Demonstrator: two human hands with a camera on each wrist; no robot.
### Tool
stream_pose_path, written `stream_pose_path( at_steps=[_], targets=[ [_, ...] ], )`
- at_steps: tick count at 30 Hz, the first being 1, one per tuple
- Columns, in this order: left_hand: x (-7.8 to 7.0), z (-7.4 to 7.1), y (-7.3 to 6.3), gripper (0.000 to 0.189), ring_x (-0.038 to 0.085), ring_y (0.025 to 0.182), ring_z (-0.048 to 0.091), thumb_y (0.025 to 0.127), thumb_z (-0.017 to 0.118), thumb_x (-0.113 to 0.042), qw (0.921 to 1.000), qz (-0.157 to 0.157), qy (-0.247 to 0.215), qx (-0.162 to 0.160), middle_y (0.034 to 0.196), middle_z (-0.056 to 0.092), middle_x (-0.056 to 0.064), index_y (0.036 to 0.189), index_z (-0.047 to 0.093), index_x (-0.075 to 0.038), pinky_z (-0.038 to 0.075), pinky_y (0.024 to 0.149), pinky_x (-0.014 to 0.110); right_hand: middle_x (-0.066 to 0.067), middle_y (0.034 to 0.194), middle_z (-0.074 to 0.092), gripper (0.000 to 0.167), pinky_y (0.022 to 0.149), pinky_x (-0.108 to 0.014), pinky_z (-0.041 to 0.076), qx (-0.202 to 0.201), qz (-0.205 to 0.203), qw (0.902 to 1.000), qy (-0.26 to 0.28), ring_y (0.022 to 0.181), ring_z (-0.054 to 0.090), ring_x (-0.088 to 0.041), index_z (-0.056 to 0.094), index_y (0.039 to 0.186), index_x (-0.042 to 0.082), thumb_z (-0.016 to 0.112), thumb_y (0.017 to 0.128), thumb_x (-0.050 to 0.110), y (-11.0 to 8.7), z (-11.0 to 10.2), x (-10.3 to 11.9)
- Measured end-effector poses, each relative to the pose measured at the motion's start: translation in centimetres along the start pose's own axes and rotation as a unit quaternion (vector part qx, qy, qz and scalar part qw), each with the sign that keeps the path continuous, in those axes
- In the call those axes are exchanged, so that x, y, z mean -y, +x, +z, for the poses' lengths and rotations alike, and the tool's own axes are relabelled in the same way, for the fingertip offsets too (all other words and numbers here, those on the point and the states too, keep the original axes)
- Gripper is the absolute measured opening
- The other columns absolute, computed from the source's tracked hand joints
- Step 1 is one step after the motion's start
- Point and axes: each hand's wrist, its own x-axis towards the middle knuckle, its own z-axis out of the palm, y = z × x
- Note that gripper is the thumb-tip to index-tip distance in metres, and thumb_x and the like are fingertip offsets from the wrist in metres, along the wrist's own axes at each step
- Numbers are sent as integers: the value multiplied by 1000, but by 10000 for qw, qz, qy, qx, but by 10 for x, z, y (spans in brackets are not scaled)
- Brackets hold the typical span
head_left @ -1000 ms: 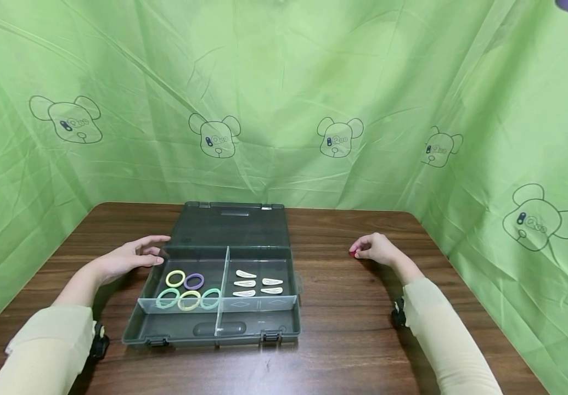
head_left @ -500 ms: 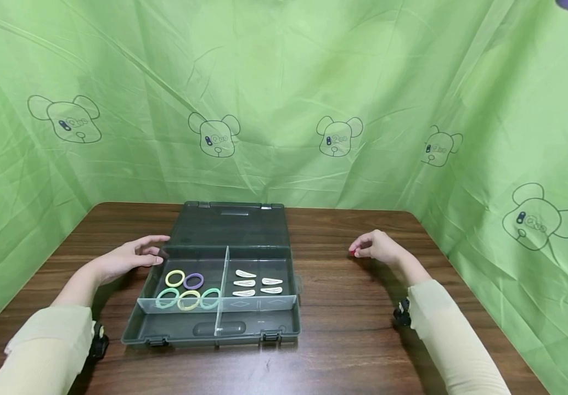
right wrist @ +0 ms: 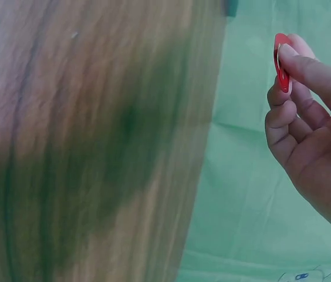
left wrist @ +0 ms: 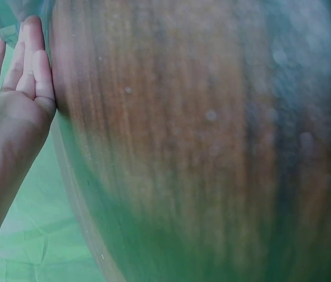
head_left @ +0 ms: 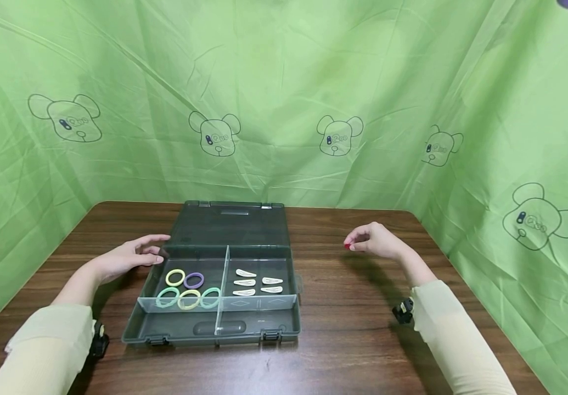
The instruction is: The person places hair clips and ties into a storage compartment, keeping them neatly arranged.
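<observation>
Between thumb and fingertips my right hand (head_left: pixel 381 241) pinches a red snap hair clip (right wrist: pixel 282 63), held a little above the table right of the box. Much of the clip is hidden by the fingers in the head view. My left hand (head_left: pixel 125 257) rests at the left edge of a dark see-through divided box (head_left: pixel 259 325), fingers extended and thumb near the rim. The box lies with its lid (head_left: pixel 229 225) folded back. Several yellow, green and purple hair ties (head_left: pixel 193 281) lie in its back left compartment. Several whitish snap clips (head_left: pixel 245 283) lie in the back right compartment.
A brown wooden table (head_left: pixel 333 340) carries the box. Clear dividers (head_left: pixel 259 303) part the compartments. Green cloth (head_left: pixel 284 82) with bear drawings hangs behind and beside the table. A dark wrist device (head_left: pixel 403 311) sits on the right arm.
My right hand has risen slightly off the table and shifted a little left with the red snap hair clip. The left hand and the box have stayed in place.
</observation>
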Motion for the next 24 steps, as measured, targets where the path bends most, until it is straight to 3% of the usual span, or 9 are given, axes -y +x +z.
stream_pose_path(
  at_steps=[5, 10, 14, 19, 24],
  targets=[
    [0, 0, 0, 65, 5, 109, 51, 92, 61, -25, 10000, -45, 74, 11, 134, 46, 22, 147, 28, -13, 45, 86, 25, -1, 91, 72, 9, 62, -25, 50, -44, -108, 9999, 19, 70, 59, -8, 72, 93, 13, 71, 84, 13, 1, -1, 13],
    [-1, 0, 0, 65, 6, 110, 51, 92, 61, -26, 9999, -72, 112, 1, 134, 45, 22, 147, 28, -13, 44, 87, 25, -8, 93, 72, 10, 65, -23, 50, -91, -166, 9994, 302, 76, 61, -10, 72, 95, 11, 70, 85, 11, 3, -2, 27],
    [-1, -1, 0, 65, 7, 110, 52, 92, 61, -25, 9999, -63, 117, -8, 133, 46, 22, 147, 29, -14, 45, 86, 25, -10, 94, 71, 13, 68, -21, 49, -178, -315, 9986, 374, 83, 64, -17, 71, 98, 7, 70, 85, 10, 4, 0, 38],
    [0, -1, 1, 65, 7, 109, 52, 92, 61, -25, 9999, -56, 95, -5, 133, 46, 22, 147, 28, -13, 45, 86, 25, -16, 94, 71, 13, 69, -23, 49, -252, -453, 9979, 399, 86, 65, -33, 70, 98, 2, 67, 85, 3, 0, 2, 67],
    [-1, 0, 1, 65, 7, 109, 52, 92, 61, -25, 9999, -50, 88, -8, 132, 47, 22, 147, 28, -13, 45, 86, 25, -14, 90, 71, 13, 66, -23, 49, -508, -719, 9958, 250, 80, 65, -30, 70, 97, 1, 68, 84, 2, -6, 4, 95]
  ],
)
